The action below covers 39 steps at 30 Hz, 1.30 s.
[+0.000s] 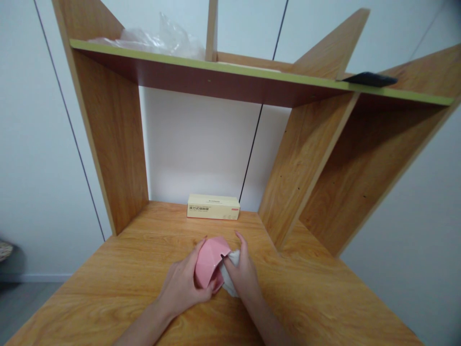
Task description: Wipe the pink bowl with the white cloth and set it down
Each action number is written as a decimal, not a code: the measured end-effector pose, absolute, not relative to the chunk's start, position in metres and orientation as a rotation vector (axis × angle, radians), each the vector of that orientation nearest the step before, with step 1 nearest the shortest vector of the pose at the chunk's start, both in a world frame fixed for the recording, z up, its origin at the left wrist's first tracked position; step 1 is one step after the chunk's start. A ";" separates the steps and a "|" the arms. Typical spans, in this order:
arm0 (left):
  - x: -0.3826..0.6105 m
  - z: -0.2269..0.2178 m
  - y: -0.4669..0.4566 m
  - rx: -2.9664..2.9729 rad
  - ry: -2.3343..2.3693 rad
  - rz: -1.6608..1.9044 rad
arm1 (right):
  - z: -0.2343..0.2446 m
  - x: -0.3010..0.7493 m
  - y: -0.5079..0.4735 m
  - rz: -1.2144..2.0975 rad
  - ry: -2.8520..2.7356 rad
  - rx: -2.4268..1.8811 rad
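My left hand (182, 283) grips a pink bowl-shaped object (209, 262), tilted on its side just above the wooden desk (126, 269). My right hand (243, 276) is closed on a white cloth or tissue (230, 278) and presses it against the pink object's right side. Both hands sit near the middle of the desk, close to its front.
A long cream box (213, 206) with printed text lies at the back of the desk against the white wall. Wooden shelf panels rise left (111, 144) and right (306, 158). The upper shelf carries crumpled clear plastic (158, 38) and a flat black object (370, 79).
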<state>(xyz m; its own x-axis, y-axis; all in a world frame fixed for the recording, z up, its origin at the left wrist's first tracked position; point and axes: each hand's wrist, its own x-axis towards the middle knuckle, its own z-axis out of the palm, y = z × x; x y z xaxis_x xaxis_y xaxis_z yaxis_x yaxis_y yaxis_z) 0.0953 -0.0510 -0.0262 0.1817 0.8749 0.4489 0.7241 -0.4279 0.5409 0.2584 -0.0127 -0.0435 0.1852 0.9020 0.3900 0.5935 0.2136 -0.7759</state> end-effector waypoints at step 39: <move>0.097 -0.035 -0.042 1.824 1.538 1.232 | -0.042 0.259 -0.010 0.497 -1.379 -1.264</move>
<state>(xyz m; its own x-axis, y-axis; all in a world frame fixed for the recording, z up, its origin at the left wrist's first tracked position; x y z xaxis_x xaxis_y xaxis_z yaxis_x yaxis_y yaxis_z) 0.0974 -0.0422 -0.0353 -0.0222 0.9405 0.3392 0.5362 -0.2751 0.7980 0.2591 -0.0096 -0.0416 0.2218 0.8711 0.4381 0.3913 0.3320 -0.8583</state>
